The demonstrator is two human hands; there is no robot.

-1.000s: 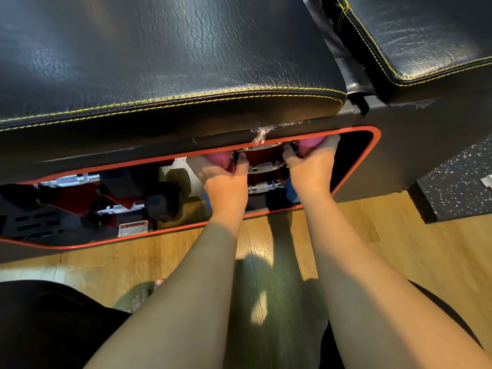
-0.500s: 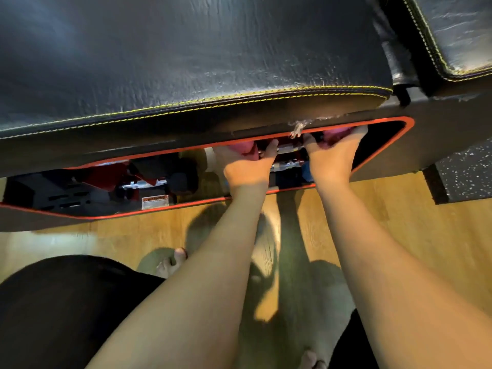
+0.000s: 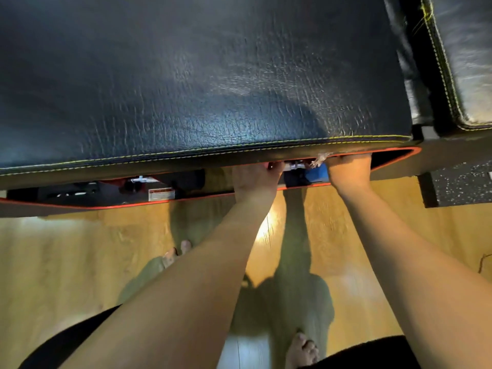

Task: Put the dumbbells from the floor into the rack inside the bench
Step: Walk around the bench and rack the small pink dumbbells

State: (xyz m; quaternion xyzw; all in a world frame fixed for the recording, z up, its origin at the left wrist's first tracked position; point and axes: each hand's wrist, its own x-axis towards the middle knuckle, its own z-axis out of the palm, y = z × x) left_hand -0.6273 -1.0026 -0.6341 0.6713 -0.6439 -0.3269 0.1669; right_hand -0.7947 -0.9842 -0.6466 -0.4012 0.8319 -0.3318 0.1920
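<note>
Reaching into the red-rimmed side opening (image 3: 394,151) of the black padded leather bench (image 3: 202,75), both hands are pushed in up to the knuckles, and their fingers are hidden under the cushion's yellow-stitched edge. The left hand (image 3: 257,179) and the right hand (image 3: 350,173) sit near each other, with a chrome bar (image 3: 294,165) and a blue dumbbell end (image 3: 318,173) visible between them inside the cavity. Whether anything is gripped cannot be told — the fingers of neither hand are shown, and no dumbbell can be made out in them. Further left in the same opening, dark dumbbells with a chrome handle (image 3: 141,179) are already seated on the rack, beside a small white warning label (image 3: 161,194). No dumbbell is seen on the yellow wooden floor (image 3: 80,249), where only bare feet and shadows appear.

The step in hand is judged to be the seating of a dumbbell on the rack inside the bench. Next, the load would need to be settled onto its supports — then the fingers eased off and both hands drawn straight back through the narrow slot, without the rim being knocked.
</note>
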